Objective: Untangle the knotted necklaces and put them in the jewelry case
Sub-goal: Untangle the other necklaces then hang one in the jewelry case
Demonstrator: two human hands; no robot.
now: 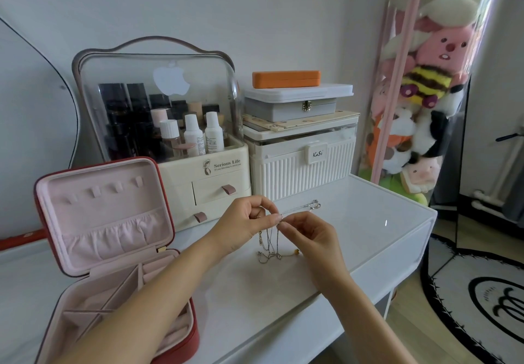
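Observation:
A tangle of thin silver and gold necklaces [270, 246] hangs between both hands above the white table [368, 230]; its lower loops and a small yellow bead touch the tabletop. My left hand [245, 219] pinches the chains from the left. My right hand [307, 231] pinches them from the right, fingertips nearly meeting the left's. One silver strand [304, 207] stretches up and right, ending in a clasp. The red jewelry case [113, 250] with pink lining stands open at the left, its lid upright; my left forearm crosses over its tray.
A clear-lidded cosmetics organizer [175, 125] with bottles and drawers stands behind the case. A white ribbed storage box [303, 162] with stacked boxes and an orange case [286, 78] is behind the hands. Plush toys fill a clear column [419, 94] at right. The table's right edge drops to a rug.

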